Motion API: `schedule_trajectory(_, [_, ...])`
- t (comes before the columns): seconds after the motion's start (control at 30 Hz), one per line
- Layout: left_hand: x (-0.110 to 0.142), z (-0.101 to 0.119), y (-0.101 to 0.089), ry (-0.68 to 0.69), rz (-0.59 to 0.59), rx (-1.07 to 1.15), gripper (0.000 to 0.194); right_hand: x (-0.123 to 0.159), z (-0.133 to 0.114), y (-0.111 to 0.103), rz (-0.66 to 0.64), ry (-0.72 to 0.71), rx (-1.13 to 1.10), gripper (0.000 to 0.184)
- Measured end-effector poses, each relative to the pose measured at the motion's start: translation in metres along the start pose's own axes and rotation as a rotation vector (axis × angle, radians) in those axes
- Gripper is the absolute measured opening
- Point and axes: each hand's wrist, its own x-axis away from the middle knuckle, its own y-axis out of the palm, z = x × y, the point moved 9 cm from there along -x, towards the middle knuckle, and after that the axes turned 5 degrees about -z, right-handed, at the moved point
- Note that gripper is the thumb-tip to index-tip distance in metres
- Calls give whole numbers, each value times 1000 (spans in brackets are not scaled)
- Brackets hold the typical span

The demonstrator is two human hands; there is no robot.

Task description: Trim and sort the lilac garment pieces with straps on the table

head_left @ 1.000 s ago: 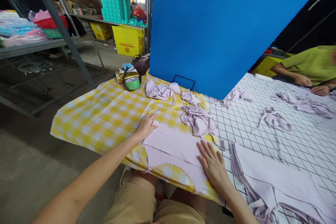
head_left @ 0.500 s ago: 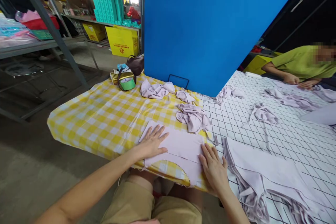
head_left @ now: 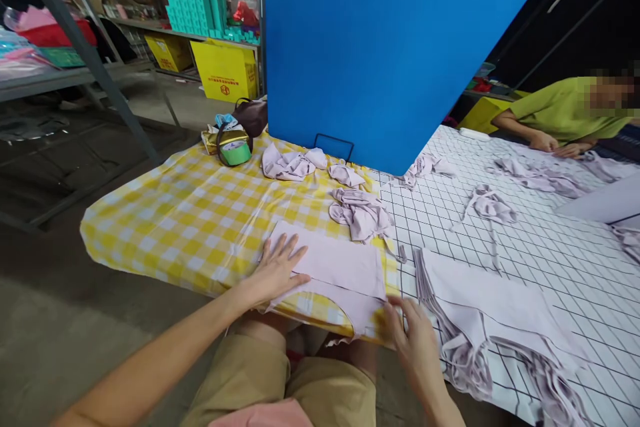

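A: Where do we see the lilac cloth piece (head_left: 340, 263)?

B: We see it lying flat on the yellow checked cloth (head_left: 165, 207), along the near edge, with its curved cut toward our lap.

A: And how are our two hands?

B: They are apart. Our left hand (head_left: 274, 275) rests on the left part, palm down, fingers spread. Our right hand (head_left: 416, 337) is at the right edge with bent fingers; if they pinch the fabric, we cannot tell.

A: What do we have around?

B: At our right, a lilac stack (head_left: 500, 290) on the white gridded cloth (head_left: 440, 217); just beyond our piece, a crumpled lilac bundle (head_left: 363, 215).
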Motion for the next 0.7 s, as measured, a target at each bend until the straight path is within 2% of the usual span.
schedule_trajectory(0.07, [-2,7,-3,3,39,-10,60,32,5,27,-228,38,-150,49])
schedule_trajectory(0.13, [-8,30,-2,95,83,-17,55,59,12,63,-417,117,-254,49])
schedule_trajectory(0.17, [-12,45,-1,159,104,-20,53,67,15,77,-421,168,-301,47])
schedule_trajectory(0.23, [-21,74,5,272,134,-23,50,71,22,95,-313,273,-432,52])
schedule_trajectory(0.33, [-32,106,21,357,112,-22,54,69,10,112,-240,273,-710,50])
schedule_trajectory(0.4, [-37,114,33,364,61,-26,62,71,-3,108,-228,220,-805,44])
schedule_trajectory(0.47, [-38,116,41,365,30,-33,69,82,-8,94,-191,193,-758,43])
schedule_trajectory(0.57, [-38,114,44,374,24,-39,73,106,-4,64,-94,132,-496,47])
schedule_trajectory(0.7, [-38,112,46,370,5,-49,77,132,-13,28,8,-155,-149,39])
